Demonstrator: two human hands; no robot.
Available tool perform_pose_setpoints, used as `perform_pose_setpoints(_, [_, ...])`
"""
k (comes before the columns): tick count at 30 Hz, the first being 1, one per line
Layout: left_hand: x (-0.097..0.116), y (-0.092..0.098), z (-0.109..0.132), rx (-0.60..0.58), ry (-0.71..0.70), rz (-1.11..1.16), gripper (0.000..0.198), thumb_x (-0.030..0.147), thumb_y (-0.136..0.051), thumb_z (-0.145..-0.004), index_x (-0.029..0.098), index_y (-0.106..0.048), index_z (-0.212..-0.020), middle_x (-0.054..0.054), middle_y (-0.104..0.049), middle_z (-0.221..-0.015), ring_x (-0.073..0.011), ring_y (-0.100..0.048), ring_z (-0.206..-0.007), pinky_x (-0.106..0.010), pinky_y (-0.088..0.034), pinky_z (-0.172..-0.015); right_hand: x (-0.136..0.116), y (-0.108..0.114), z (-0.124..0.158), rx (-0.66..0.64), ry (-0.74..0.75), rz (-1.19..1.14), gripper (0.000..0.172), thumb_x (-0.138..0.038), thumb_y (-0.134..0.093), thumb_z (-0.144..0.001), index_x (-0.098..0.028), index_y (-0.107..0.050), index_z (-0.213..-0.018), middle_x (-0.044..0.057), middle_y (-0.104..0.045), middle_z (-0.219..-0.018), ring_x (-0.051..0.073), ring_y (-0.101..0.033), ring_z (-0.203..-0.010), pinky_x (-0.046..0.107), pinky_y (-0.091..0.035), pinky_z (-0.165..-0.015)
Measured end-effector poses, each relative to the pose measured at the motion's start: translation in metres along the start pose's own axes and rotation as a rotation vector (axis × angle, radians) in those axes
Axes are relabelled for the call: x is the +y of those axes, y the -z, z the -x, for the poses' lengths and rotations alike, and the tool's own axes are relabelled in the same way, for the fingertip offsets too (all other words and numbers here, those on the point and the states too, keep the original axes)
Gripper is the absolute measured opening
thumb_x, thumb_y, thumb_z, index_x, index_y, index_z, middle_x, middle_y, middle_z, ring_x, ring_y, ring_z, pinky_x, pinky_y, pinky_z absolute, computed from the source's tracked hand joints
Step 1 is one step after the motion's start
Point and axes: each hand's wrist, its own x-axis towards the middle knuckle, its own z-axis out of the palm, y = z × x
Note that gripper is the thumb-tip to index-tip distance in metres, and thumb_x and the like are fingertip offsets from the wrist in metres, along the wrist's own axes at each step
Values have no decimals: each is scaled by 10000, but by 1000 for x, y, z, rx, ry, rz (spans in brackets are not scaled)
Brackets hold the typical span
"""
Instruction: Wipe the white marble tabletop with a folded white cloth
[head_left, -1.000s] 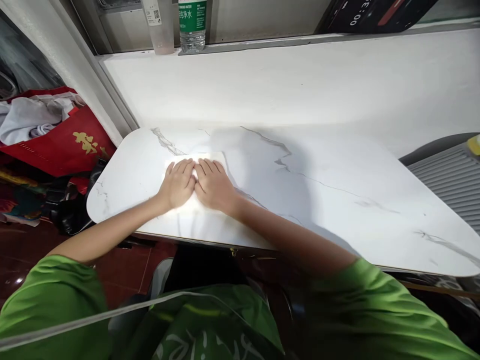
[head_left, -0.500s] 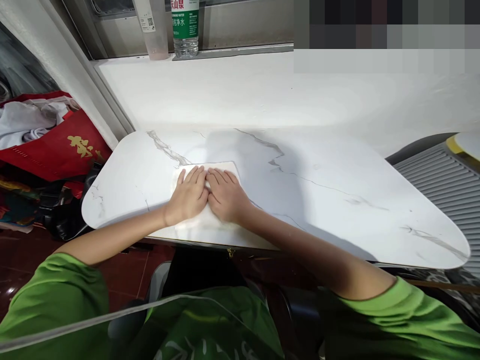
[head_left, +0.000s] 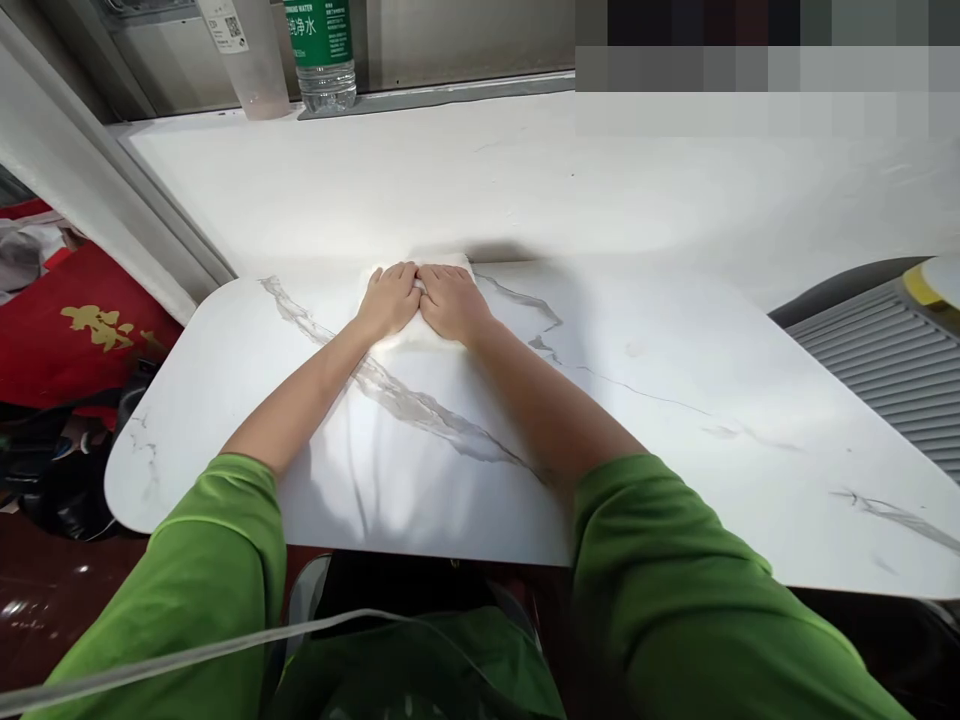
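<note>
A white cloth (head_left: 424,335) lies spread at the far edge of the white marbled table (head_left: 675,480), against the wall. My left hand (head_left: 389,300) rests flat on the cloth, palm down, with the fingers pointing at the wall. Beside it, my right hand (head_left: 454,305) presses down on the same cloth, also palm down. The thumbs meet between them. Both hands cover most of the cloth; a strip shows below them and a corner shows beyond the right fingers.
On the ledge behind stand a clear plastic cup (head_left: 255,70) and a green-labelled water bottle (head_left: 324,60). A red bag (head_left: 45,340) is left of the table. To the right sits a grey ribbed surface (head_left: 892,360). A pale cord (head_left: 225,648) crosses low in front.
Both hands have pushed the cloth away from me, from the table's near half to its far edge by the wall. My arms are stretched further forward, and the view has shifted.
</note>
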Motion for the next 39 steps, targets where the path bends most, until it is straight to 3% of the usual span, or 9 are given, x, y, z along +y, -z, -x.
perform_pose_setpoints(6, [-4,-1,-12,-17,-16,7,453,138,-299,-943,98,-488,-1353,-144,-499,-1484,-234,-414,-1402,-437,-229,-1199,6,-3,-8,-2,-36,43,403,-162,-333,-890,-93,-560,-1216,200,-622,-1260,320,-517,-1214,472,-340,-1079])
perform_pose_setpoints(12, [9,2,11,-46,16,-15,487,139,-296,-954,96,-445,-1415,-130,-430,-1548,-220,-344,-1458,-439,-186,-1223,1,1,11,-20,5,51,459,-199,-324,-906,-55,-539,-1285,213,-592,-1334,328,-498,-1259,474,-319,-1101])
perform_pose_setpoints(17, [40,6,60,-60,16,-8,496,135,-302,-959,91,-433,-1435,-131,-401,-1569,-221,-323,-1474,-455,-167,-1235,-14,14,63,-28,65,92,514,-206,-318,-917,-12,-503,-1355,231,-542,-1419,337,-460,-1329,493,-312,-1121])
perform_pose_setpoints(24, [98,11,157,-69,-75,-8,514,180,-300,-976,50,-409,-1461,-161,-395,-1569,-252,-305,-1486,-478,-171,-1242,-53,49,174,-38,76,136,527,-236,-303,-940,-1,-517,-1361,210,-534,-1446,309,-445,-1369,468,-311,-1160])
perform_pose_setpoints(28, [120,10,190,-70,-128,-14,524,195,-298,-978,40,-402,-1468,-165,-389,-1572,-260,-295,-1489,-487,-162,-1243,-68,60,216,12,70,157,504,-245,-298,-946,-26,-548,-1324,203,-550,-1431,301,-460,-1363,474,-321,-1160])
perform_pose_setpoints(33, [125,10,191,-78,-137,-2,523,189,-297,-971,46,-403,-1463,-165,-403,-1563,-262,-310,-1481,-511,-178,-1236,-69,63,221,25,51,133,480,-227,-324,-920,-39,-570,-1287,204,-572,-1407,305,-488,-1333,474,-343,-1143])
perform_pose_setpoints(39, [116,9,158,-97,-103,39,509,178,-292,-970,67,-405,-1453,-153,-402,-1565,-249,-314,-1478,-491,-173,-1239,-49,58,190,24,27,93,448,-207,-353,-894,-84,-579,-1261,182,-600,-1370,307,-503,-1304,470,-356,-1122])
